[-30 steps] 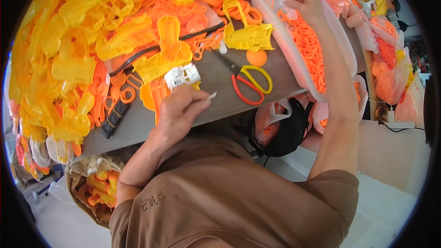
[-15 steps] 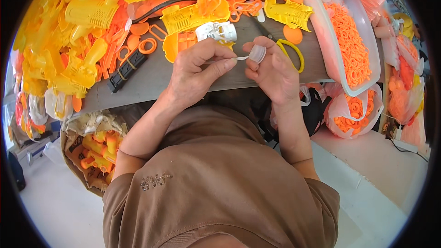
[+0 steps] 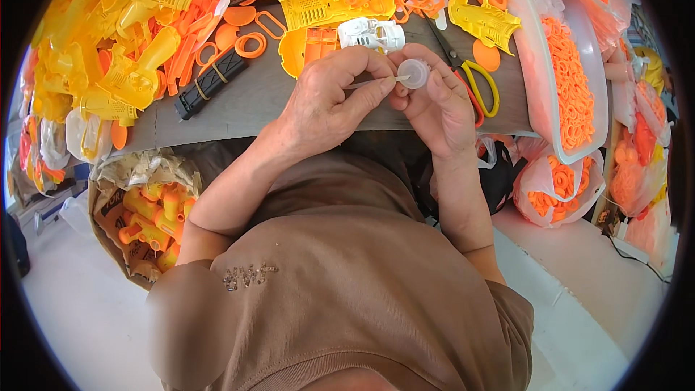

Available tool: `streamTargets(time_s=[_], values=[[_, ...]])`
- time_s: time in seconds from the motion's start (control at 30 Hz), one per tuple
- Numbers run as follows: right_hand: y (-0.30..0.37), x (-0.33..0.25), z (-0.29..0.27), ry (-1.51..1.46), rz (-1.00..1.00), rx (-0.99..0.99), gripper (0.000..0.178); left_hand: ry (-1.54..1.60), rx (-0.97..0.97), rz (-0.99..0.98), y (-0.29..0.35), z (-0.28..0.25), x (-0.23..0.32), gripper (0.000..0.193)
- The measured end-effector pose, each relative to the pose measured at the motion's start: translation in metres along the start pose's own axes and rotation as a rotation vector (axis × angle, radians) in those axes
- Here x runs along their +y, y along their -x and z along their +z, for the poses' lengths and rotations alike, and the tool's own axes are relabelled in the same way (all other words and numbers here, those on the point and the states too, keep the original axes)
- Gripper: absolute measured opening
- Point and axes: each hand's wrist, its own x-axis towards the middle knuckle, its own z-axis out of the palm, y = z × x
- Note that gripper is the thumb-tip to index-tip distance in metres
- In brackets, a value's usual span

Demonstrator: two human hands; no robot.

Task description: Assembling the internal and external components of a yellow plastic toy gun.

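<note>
Above the table's near edge, my left hand (image 3: 329, 98) pinches a thin white stick between thumb and forefinger. Its tip meets the middle of a small translucent round cap (image 3: 413, 73). My right hand (image 3: 441, 101) holds that cap by its rim between the fingers, its round face turned up toward me. Just beyond my hands lies a white plastic mechanism (image 3: 371, 34), beside a yellow shell part (image 3: 293, 51) with an orange piece (image 3: 320, 44) in it. Scissors (image 3: 481, 87) with yellow and red handles lie right of my right hand.
Yellow shell parts (image 3: 141, 65) are heaped at the left. A dark bar (image 3: 211, 85) with a band around it lies nearby. A clear bin (image 3: 525, 65) of orange rings stands at the right. Below the table are a paper sack (image 3: 108, 224) and a plastic bag (image 3: 557, 188) of orange parts.
The cap has turned so its round face shows, and the stick's tip now sits at its centre. My hands are closer together. The whole view has shifted slightly.
</note>
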Motion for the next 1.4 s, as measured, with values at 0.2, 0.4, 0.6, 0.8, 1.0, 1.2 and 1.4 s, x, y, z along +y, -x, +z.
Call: streamTargets(time_s=[0.2, 0.4, 0.6, 0.8, 1.0, 1.2, 1.4], values=[[-0.001, -0.001, -0.001, 0.03, -0.008, -0.016, 0.048, -0.008, 0.014, -0.008, 0.001, 0.001, -0.001, 0.004], [-0.001, -0.002, 0.003, 0.187, -0.04, 0.008, 0.047, -0.063, 0.025, 0.001, 0.002, 0.0, -0.005, 0.003], [0.0, -0.003, 0.014, 0.5, -0.15, 0.087, 0.042, -0.144, 0.086, 0.046, 0.002, 0.005, -0.012, 0.003], [-0.001, -0.005, 0.027, 0.814, -0.328, 0.104, 0.04, -0.077, 0.112, 0.068, 0.002, 0.01, -0.01, 0.004], [-0.001, -0.002, 0.034, 0.868, -0.412, 0.129, 0.033, 0.039, 0.139, 0.092, 0.002, 0.011, -0.014, 0.007], [0.004, -0.003, 0.034, 1.146, -0.577, 0.049, 0.039, 0.144, 0.16, 0.087, 0.005, 0.014, -0.016, 0.008], [0.003, -0.005, 0.037, 1.354, -0.779, 0.073, 0.039, 0.164, 0.111, 0.151, 0.004, 0.015, -0.025, 0.013]])
